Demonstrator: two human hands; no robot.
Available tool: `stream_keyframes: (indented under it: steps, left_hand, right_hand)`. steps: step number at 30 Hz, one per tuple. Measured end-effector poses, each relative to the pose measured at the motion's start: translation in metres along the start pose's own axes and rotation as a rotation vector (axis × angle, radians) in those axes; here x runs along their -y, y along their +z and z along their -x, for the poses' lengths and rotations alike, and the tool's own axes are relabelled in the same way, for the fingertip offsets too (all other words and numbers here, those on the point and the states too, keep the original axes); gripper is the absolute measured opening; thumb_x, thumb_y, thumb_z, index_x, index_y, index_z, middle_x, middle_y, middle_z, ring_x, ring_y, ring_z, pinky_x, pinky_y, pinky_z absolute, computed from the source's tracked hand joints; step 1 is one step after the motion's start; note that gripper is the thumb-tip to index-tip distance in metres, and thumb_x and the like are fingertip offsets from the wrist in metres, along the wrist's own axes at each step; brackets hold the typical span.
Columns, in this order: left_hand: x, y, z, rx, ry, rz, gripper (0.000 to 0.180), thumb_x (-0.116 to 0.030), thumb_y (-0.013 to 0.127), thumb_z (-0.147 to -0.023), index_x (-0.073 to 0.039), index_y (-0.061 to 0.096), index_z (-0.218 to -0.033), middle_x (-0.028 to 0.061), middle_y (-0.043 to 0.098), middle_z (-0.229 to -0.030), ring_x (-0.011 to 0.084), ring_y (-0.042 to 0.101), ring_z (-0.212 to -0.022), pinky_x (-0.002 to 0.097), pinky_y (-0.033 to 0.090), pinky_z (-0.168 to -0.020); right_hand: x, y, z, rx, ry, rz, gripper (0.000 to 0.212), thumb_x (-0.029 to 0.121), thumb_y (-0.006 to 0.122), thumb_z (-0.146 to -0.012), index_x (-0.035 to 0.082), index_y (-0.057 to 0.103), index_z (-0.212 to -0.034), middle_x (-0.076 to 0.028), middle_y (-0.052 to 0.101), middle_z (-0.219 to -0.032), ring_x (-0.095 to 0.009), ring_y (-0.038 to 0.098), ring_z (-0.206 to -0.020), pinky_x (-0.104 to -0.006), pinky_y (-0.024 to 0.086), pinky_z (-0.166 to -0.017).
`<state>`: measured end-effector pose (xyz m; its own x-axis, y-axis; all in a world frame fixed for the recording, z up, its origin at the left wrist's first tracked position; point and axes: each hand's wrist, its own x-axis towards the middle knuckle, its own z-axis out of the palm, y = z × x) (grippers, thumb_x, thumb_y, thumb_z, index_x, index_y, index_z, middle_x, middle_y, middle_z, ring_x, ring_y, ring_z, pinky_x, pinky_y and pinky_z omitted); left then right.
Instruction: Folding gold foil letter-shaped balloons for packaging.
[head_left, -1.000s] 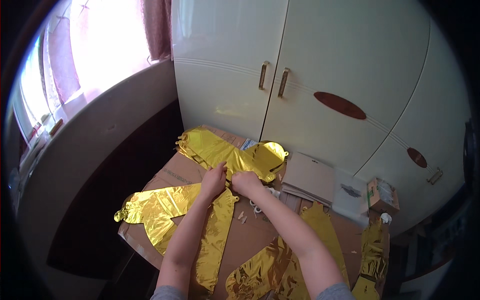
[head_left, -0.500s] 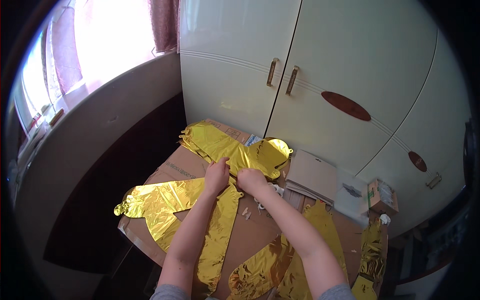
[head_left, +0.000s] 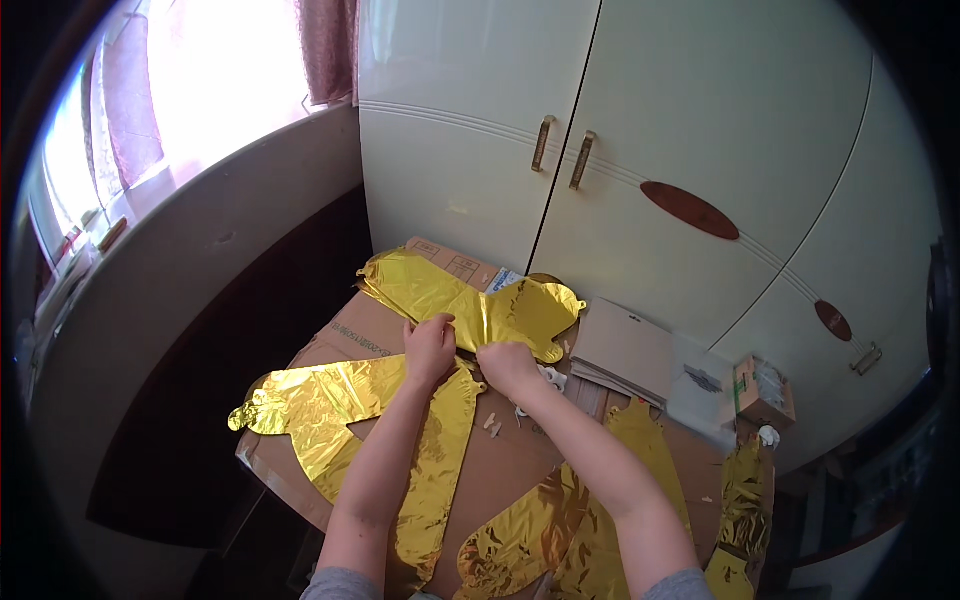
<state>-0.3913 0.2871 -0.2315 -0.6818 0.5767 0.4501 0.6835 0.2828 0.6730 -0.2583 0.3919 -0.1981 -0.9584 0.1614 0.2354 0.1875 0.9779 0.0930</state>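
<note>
A flat, crinkled gold foil balloon (head_left: 430,290) lies across the far part of the cardboard-topped table. My left hand (head_left: 431,348) is closed at its near edge, fingers curled over the foil. Close beside it, my right hand (head_left: 508,368) makes a fist on the same edge; the fingertips of both hands are hidden. Below my wrists, a second gold foil balloon (head_left: 320,405) with spread arms lies flat, partly under my left forearm. Another gold foil balloon (head_left: 525,530) lies at the near right, partly covered by my right forearm.
A stack of grey-brown cardboard sheets (head_left: 625,348) lies at the right, by a small box (head_left: 765,390) and a clear plastic bag (head_left: 695,395). More gold foil (head_left: 745,490) hangs by the right edge. White cabinet doors (head_left: 700,120) rise behind the table (head_left: 345,345).
The far balloon's right end, curled up before, now lies flatter and more spread out. My left hand's fingers have shifted slightly; both hands stay at the balloon's near edge.
</note>
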Motion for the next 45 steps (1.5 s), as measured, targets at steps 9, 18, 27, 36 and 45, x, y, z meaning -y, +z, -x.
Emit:
stream_keyframes:
  steps: [9, 18, 27, 36, 45]
  left_hand:
    - [0.001, -0.005, -0.003, 0.225, 0.103, 0.106, 0.024, -0.021, 0.054, -0.089, -0.011, 0.067, -0.105, 0.0097, 0.071, -0.091, 0.029, 0.066, -0.094, 0.0605, 0.02, -0.114]
    - [-0.007, -0.007, -0.004, 0.285, 0.078, -0.041, 0.02, -0.025, 0.058, -0.091, -0.013, 0.072, -0.098, 0.0065, 0.072, -0.089, 0.0265, 0.067, -0.092, 0.0597, 0.019, -0.114]
    - [-0.004, -0.004, -0.005, 0.247, 0.072, -0.02, 0.021, -0.028, 0.058, -0.092, -0.012, 0.072, -0.096, 0.0083, 0.071, -0.081, 0.0281, 0.067, -0.085, 0.0562, 0.022, -0.114]
    - [0.004, 0.002, -0.007, 0.169, 0.043, 0.041, 0.023, -0.029, 0.058, -0.092, -0.009, 0.069, -0.094, 0.0126, 0.069, -0.076, 0.0306, 0.066, -0.08, 0.0523, 0.025, -0.114]
    - [0.004, 0.002, -0.007, 0.163, 0.033, 0.041, 0.021, -0.028, 0.059, -0.092, -0.009, 0.068, -0.095, 0.0122, 0.069, -0.078, 0.0305, 0.066, -0.083, 0.0531, 0.026, -0.113]
  right_hand:
    - [-0.015, -0.032, -0.015, 0.148, 0.353, -0.371, 0.02, 0.034, 0.069, -0.082, 0.017, 0.075, -0.09, -0.007, 0.072, -0.085, -0.027, 0.069, -0.08, -0.0422, 0.054, -0.071]
    - [-0.026, -0.028, -0.013, 0.042, 0.299, -0.373, 0.018, 0.029, 0.065, -0.086, 0.016, 0.075, -0.095, -0.009, 0.072, -0.092, -0.029, 0.068, -0.087, -0.0422, 0.053, -0.077]
    - [-0.021, -0.035, -0.011, -0.209, 0.225, -0.268, 0.017, 0.024, 0.07, -0.081, 0.009, 0.066, -0.088, -0.009, 0.068, -0.087, -0.028, 0.065, -0.087, -0.0418, 0.051, -0.077]
    - [0.001, -0.005, 0.007, -0.121, -0.018, -0.061, 0.02, 0.025, 0.068, -0.078, 0.007, 0.065, -0.085, -0.008, 0.065, -0.089, -0.026, 0.064, -0.09, -0.0397, 0.054, -0.079]
    - [-0.003, 0.004, -0.005, 0.05, -0.012, -0.01, 0.016, 0.017, 0.06, -0.082, 0.004, 0.068, -0.079, -0.012, 0.07, -0.082, -0.029, 0.069, -0.081, -0.041, 0.056, -0.071]
